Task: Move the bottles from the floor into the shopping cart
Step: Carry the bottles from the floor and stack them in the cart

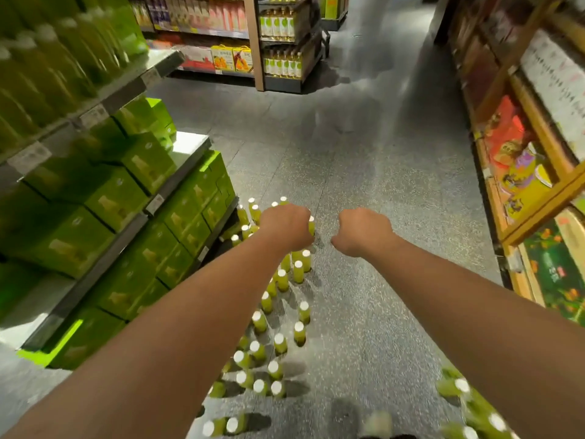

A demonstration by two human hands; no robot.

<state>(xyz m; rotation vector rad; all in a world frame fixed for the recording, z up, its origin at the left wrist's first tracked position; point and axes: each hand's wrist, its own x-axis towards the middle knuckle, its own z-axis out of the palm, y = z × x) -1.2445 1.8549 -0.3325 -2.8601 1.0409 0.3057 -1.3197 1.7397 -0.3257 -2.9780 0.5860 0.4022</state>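
Observation:
Several small green bottles (298,271) with white caps stand in a loose row on the grey floor, running from under my arms to the shelf's foot. More bottles (462,387) lie blurred at the lower right. Both my arms stretch forward above them. My left hand (285,228) hangs wrist-down over the far end of the row, with one bottle (311,225) showing at its right edge; I cannot tell if it is held. My right hand (364,231) is beside it, over bare floor, with nothing seen in it. Both hands' fingers are hidden. No shopping cart is in view.
A metal shelf (177,177) stacked with green cartons (148,163) runs along the left, close to the bottles. Wooden shelves (535,198) with packaged goods line the right. The grey aisle floor (364,137) runs ahead to more shelves (253,42) of bottles at the back.

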